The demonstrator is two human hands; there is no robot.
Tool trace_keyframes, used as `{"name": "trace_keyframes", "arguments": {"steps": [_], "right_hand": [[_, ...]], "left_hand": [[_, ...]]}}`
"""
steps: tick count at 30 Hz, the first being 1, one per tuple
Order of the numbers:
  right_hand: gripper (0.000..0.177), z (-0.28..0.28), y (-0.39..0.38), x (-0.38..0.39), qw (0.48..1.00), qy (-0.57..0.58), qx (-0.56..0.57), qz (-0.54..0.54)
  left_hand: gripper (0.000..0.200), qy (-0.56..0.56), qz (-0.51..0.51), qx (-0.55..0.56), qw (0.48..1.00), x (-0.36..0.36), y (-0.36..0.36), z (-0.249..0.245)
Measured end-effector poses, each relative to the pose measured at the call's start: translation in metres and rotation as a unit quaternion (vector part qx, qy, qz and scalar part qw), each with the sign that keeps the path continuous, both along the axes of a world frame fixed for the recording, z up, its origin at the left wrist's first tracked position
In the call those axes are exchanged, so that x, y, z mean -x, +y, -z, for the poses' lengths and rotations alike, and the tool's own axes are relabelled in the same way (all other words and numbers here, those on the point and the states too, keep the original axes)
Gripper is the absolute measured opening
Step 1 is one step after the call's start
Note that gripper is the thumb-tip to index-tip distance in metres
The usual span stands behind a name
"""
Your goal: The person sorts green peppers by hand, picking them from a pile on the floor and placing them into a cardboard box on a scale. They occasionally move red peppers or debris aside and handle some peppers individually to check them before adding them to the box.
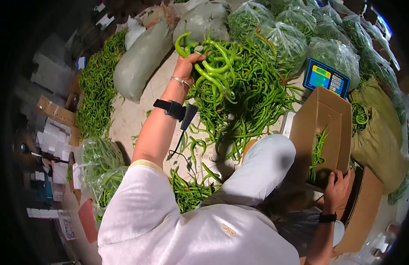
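My left hand point(185, 68) is closed around a bunch of long green chili peppers point(220, 66), raised over a large heap of the same peppers point(257, 95). The peppers curl out past the thumb on both sides. At the right, my right hand point(337, 187) grips the near edge of an open cardboard box point(339, 121), fingers over the rim. Inside that box a small group of green peppers point(318, 148) lies along the left side. The box stands beside a digital scale display point(326, 79) and appears to rest on the scale's platform.
Full pale sacks point(145, 62) and clear plastic bags of peppers point(281, 42) line the back. A second pepper pile point(96, 84) spreads at the far left. Another cardboard box point(365, 212) and a yellowish sack point(381, 130) sit at the right. Loose peppers point(193, 192) lie near my legs.
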State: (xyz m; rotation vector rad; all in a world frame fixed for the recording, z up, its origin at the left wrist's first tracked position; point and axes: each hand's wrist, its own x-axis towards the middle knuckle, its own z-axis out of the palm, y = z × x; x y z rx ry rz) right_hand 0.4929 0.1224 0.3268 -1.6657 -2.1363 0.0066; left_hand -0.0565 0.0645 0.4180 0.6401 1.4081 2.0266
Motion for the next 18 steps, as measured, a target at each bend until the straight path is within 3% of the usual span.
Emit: {"name": "trace_keyframes", "arguments": {"steps": [3, 6, 11, 14, 18], "right_hand": [[0.018, -0.005, -0.004, -0.002, 1.0, 0.023, 0.012, 0.003], [0.02, -0.006, -0.002, -0.008, 0.999, 0.034, 0.034, 0.025], [0.03, -0.007, -0.001, -0.022, 0.988, 0.152, -0.007, 0.001], [0.028, -0.021, -0.002, -0.03, 0.973, 0.229, -0.014, -0.004], [0.024, -0.087, -0.017, -0.029, 0.954, 0.291, -0.064, 0.0]], "left_hand": [[0.006, -0.038, 0.033, -0.007, 0.999, -0.007, 0.011, -0.037], [0.012, -0.064, 0.141, -0.014, 0.988, -0.029, 0.022, -0.075], [0.011, -0.104, 0.226, -0.031, 0.968, -0.096, 0.051, -0.125], [0.009, -0.124, 0.293, -0.045, 0.947, -0.145, 0.068, -0.134], [0.006, -0.128, 0.346, -0.051, 0.928, -0.21, 0.094, -0.128]]}}
